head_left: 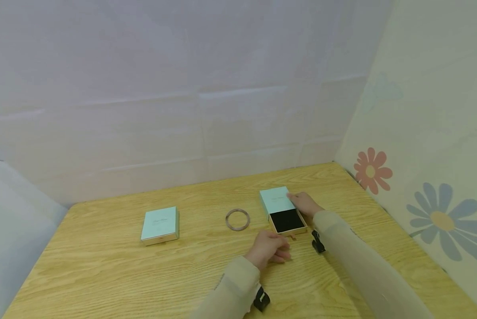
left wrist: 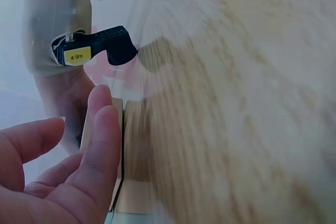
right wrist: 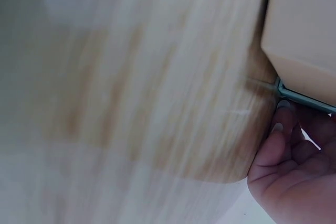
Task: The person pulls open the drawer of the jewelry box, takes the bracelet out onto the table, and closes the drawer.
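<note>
At the right of the head view lies a mint-green jewelry box [head_left: 277,199], its drawer [head_left: 298,230] pulled out toward the person. Black lining [head_left: 285,220] shows inside the drawer. My right hand [head_left: 304,204] grips the sleeve's right side; in the right wrist view its fingertips [right wrist: 278,128] sit at the sleeve's green edge. Just in front of the drawer, by a small ribbon tab [head_left: 293,238], is my left hand [head_left: 268,249], holding nothing. The left wrist view shows its fingers [left wrist: 102,135] extended and the thumb apart from them. A ring-shaped bangle [head_left: 227,220] lies left of the box.
A second mint-green box [head_left: 159,223], closed, sits farther left on the wooden table [head_left: 114,261]. Pale sheeting [head_left: 162,146] hangs behind the table, and a flower-printed sheet [head_left: 433,190] borders its right side. Each wrist wears a black camera [head_left: 261,299].
</note>
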A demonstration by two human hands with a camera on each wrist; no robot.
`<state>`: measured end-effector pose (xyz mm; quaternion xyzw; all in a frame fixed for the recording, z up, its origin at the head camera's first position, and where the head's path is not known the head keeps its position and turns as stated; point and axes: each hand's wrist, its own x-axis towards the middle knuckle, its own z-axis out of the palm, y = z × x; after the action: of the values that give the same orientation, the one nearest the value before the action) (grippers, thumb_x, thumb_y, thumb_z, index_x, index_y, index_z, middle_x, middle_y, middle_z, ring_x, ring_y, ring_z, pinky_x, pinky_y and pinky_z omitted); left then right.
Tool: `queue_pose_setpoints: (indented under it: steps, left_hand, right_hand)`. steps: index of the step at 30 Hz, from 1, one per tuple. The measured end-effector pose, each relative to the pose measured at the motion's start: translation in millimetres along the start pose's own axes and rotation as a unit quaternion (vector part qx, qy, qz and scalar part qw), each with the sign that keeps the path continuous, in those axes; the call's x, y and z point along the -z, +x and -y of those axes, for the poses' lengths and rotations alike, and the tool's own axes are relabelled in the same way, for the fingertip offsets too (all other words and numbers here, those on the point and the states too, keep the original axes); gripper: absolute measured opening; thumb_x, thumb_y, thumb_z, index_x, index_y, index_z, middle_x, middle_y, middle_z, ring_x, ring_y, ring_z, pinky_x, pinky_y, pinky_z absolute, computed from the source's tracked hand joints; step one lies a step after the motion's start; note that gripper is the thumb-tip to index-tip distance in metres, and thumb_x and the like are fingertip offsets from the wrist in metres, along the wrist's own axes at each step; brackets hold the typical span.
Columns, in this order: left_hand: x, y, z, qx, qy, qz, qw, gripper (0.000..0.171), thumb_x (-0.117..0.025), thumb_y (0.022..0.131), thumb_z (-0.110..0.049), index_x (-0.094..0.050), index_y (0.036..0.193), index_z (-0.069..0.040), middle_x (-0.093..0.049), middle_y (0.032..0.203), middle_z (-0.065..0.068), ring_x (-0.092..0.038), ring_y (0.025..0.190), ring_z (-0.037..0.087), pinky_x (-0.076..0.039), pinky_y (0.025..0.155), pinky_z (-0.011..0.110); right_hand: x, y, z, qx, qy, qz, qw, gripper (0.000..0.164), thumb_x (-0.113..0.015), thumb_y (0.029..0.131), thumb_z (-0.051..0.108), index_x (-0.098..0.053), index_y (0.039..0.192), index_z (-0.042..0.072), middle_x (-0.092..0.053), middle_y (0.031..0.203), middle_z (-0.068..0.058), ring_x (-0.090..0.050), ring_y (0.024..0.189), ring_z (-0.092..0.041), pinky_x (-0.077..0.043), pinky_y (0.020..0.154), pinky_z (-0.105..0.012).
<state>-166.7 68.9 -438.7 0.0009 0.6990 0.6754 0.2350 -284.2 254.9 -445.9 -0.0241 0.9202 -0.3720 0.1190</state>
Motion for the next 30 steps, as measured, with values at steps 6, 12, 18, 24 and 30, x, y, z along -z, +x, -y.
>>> queue_pose_setpoints:
  steps: [6,12,18,24,30]
  left_hand:
    - [-1.9,0.1,2.2,0.004,-0.019,0.008,0.9998,0.024,-0.058,0.097,-0.01,-0.065,0.106,0.011,-0.071,0.091,0.016,-0.072,0.075,0.027,-0.058,0.058,0.027]
    - [-2.1,0.9,3.8,0.025,-0.053,0.024,0.998,0.023,-0.058,0.097,-0.01,-0.066,0.106,0.01,-0.071,0.091,0.013,-0.071,0.072,0.019,-0.059,0.062,0.03]
    - [-4.7,1.4,4.4,0.049,-0.097,0.032,0.9936,0.024,-0.057,0.098,-0.009,-0.064,0.112,0.009,-0.071,0.094,0.016,-0.071,0.074,0.018,-0.058,0.065,0.029]
    - [-10.6,3.0,6.4,0.049,-0.13,0.019,0.9902,0.026,-0.058,0.098,-0.009,-0.064,0.114,0.009,-0.071,0.097,0.019,-0.071,0.073,0.018,-0.059,0.068,0.032]
    - [-14.2,5.4,9.1,0.044,-0.159,0.007,0.9863,0.023,-0.058,0.097,-0.01,-0.066,0.108,0.009,-0.072,0.09,0.014,-0.07,0.073,0.017,-0.059,0.069,0.033]
  right_hand:
    - [-1,1,1,-0.002,0.006,-0.003,1.0,0.058,-0.03,0.108,0.03,-0.04,0.135,-0.02,-0.039,0.14,-0.036,-0.037,0.13,-0.049,-0.033,0.107,-0.054]
    - [-2,1,-1,-0.004,0.004,-0.006,1.0,0.059,-0.03,0.108,0.031,-0.041,0.135,-0.019,-0.04,0.14,-0.035,-0.038,0.13,-0.048,-0.033,0.107,-0.054]
    - [-1,0,0,-0.006,0.013,-0.005,1.0,0.058,-0.031,0.108,0.031,-0.041,0.135,-0.019,-0.041,0.14,-0.035,-0.038,0.13,-0.048,-0.034,0.107,-0.055]
    - [0,3,-7,0.011,0.032,-0.004,0.999,0.068,-0.035,0.105,0.044,-0.049,0.13,-0.018,-0.048,0.134,-0.034,-0.046,0.124,-0.046,-0.04,0.103,-0.052]
    - [-1,-2,-2,0.005,0.037,-0.004,0.999,0.06,-0.035,0.106,0.035,-0.047,0.132,-0.018,-0.046,0.137,-0.033,-0.042,0.128,-0.047,-0.035,0.106,-0.054]
